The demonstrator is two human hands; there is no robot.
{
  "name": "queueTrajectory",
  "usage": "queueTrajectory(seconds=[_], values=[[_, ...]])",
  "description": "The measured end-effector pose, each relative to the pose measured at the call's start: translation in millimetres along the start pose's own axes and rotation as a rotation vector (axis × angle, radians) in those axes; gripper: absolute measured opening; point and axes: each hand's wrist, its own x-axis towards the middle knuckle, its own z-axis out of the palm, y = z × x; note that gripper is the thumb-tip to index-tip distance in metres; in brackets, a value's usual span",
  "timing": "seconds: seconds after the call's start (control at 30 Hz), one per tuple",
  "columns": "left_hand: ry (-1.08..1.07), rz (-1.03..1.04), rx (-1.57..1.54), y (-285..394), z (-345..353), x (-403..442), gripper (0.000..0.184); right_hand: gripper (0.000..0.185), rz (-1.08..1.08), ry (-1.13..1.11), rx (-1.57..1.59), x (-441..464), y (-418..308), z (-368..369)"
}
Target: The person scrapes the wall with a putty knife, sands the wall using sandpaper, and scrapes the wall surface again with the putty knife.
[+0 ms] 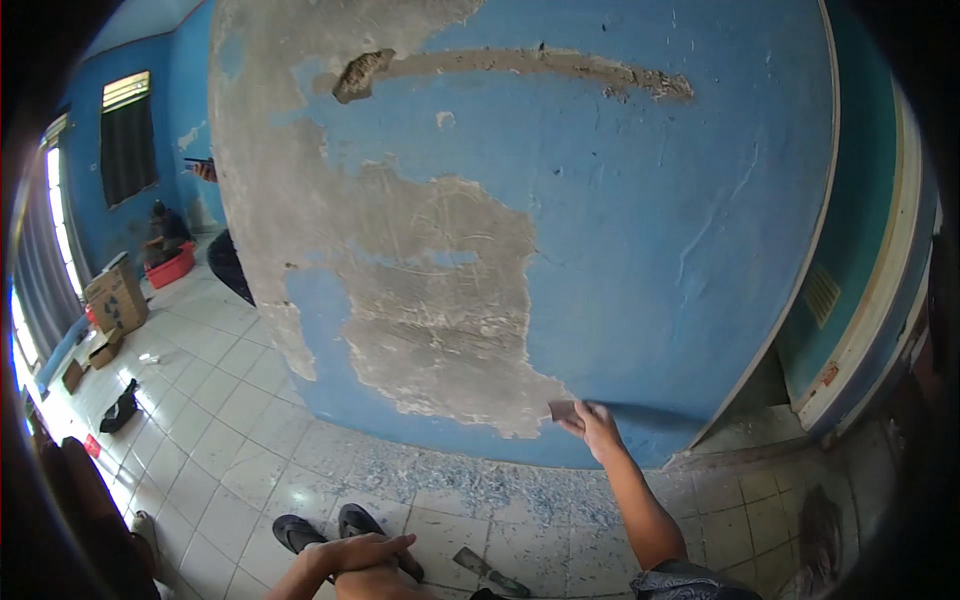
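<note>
My right hand (598,432) is closed on a small, flat, brownish piece of sandpaper (562,411). It holds the sheet against the lower wall, at the edge where blue paint (640,330) meets a bare grey plaster patch (440,300). My left hand (368,551) lies across my knee with its fingers stretched out, holding nothing. Between my legs and the wall, a putty knife (490,572) lies on the tiles, to the right of my sandalled feet (358,522).
Paint flakes (480,488) litter the floor along the wall. A rough groove (520,64) crosses the wall higher up. To the right is a doorway (850,250). At left are a cardboard box (118,295), a black bag (120,408) and a person by a red tub (172,266).
</note>
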Motion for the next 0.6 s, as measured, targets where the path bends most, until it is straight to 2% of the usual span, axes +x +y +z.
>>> queueTrajectory(seconds=[0.07, 0.17, 0.2, 0.27, 0.37, 0.5, 0.6], values=[[-0.017, -0.004, 0.003, -5.0, 0.2, 8.4, 0.070, 0.041, -0.113, 0.005, -0.037, -3.0, -26.9, 9.0], [-0.040, 0.039, 0.008, -10.6, -2.0, 12.2, 0.069, 0.046, -0.075, 0.090, -0.074, -8.6, -4.0, -0.7], [-0.032, 0.016, 0.002, -8.6, -2.8, 11.9, 0.069, 0.035, -0.036, 0.099, -0.064, -18.9, 7.9, 1.3], [-0.022, -0.036, -0.014, -6.6, -1.6, 8.8, 0.068, 0.035, 0.036, 0.072, -0.081, -12.7, 63.8, -26.5], [-0.029, -0.006, -0.008, -9.9, -2.5, 12.1, 0.067, 0.032, 0.148, 0.075, -0.165, -3.6, 68.7, -35.2], [-0.011, 0.032, -0.028, -13.6, -1.3, 13.8, 0.066, 0.031, -0.057, -0.002, -0.039, -7.3, 3.1, -0.5], [0.012, 0.061, -0.016, -17.9, 0.7, 14.9, 0.065, 0.032, -0.173, 0.034, -0.036, -19.0, -6.6, 19.3]])
